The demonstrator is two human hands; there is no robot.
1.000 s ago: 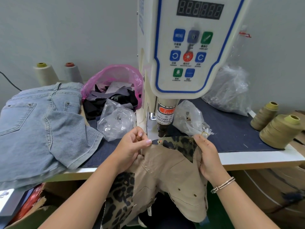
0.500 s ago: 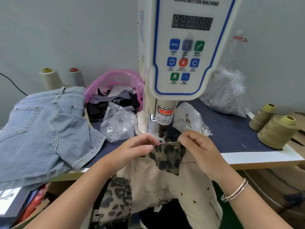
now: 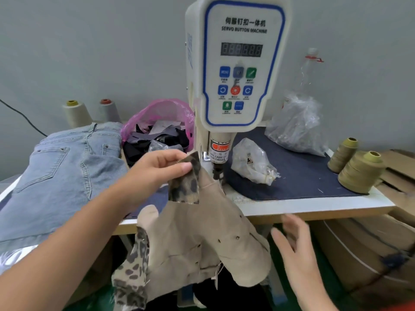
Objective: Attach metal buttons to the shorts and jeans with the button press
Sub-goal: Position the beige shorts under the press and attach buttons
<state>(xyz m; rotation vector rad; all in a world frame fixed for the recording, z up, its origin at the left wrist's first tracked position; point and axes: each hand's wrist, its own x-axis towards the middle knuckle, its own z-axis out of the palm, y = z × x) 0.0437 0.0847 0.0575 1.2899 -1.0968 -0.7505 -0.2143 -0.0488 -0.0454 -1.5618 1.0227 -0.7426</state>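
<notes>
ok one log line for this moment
left hand: pinches shorts | right hand: open, off cloth | button press: nothing under it

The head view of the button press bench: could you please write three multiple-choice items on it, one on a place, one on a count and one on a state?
1. Where does the pink plastic bag sit?
A. left of the button machine, behind the jeans
B. at the right table edge
C. on the floor

2. How many olive thread cones stand at the right end of the table?
A. one
B. two
C. four

3. How are the beige shorts held?
A. by both hands
B. by the right hand only
C. by the left hand only

Answers: 1 A, the bag lies between the jeans and the machine column; 2 B, two cones stand side by side there; 3 C, the left fingers pinch the leopard-print flap while the right hand hangs open, apart from the cloth.
</notes>
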